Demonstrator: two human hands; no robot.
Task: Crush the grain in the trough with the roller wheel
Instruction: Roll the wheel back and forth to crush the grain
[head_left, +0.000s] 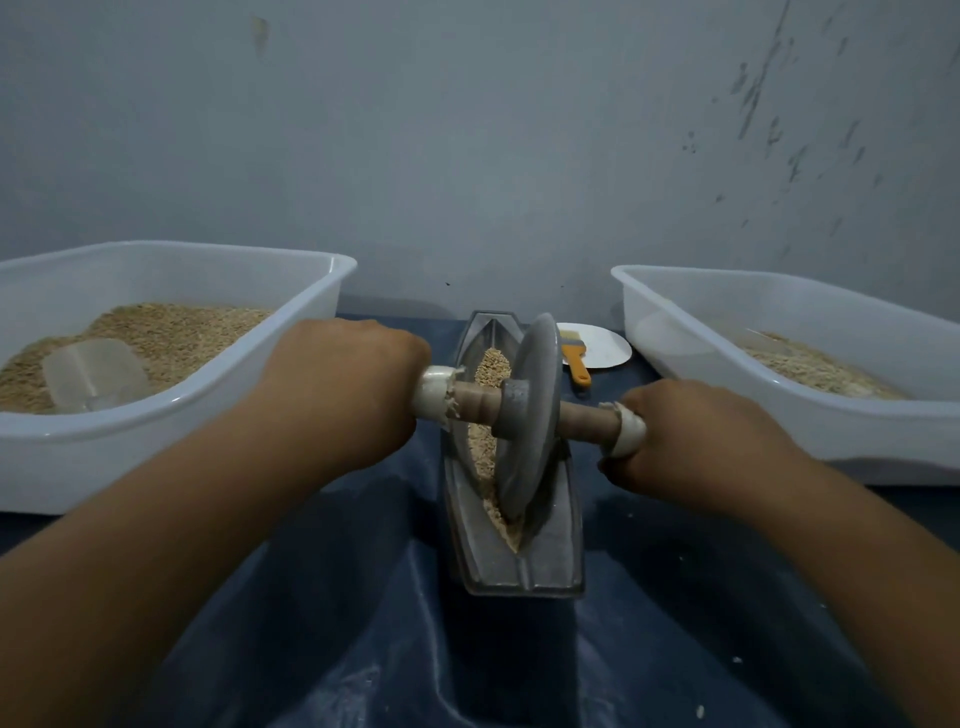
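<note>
Grey metal: wheel (530, 415) stands in trough (511, 467), on grain (485, 441).
Hands: left hand (343, 374) and right hand (691, 436) each curl round an axle end.
Technique: press evenly, keep wheel upright, roll full length.

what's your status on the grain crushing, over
Left hand and right hand grip the axle ends. Roller wheel sits in the trough on the grain. Nothing in the way.

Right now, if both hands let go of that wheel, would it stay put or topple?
The wheel is a thin disc on edge in the narrow trough, so it would probably tip until a handle rests on the rim. It looks like heavy metal. It might also roll along the groove.
</note>
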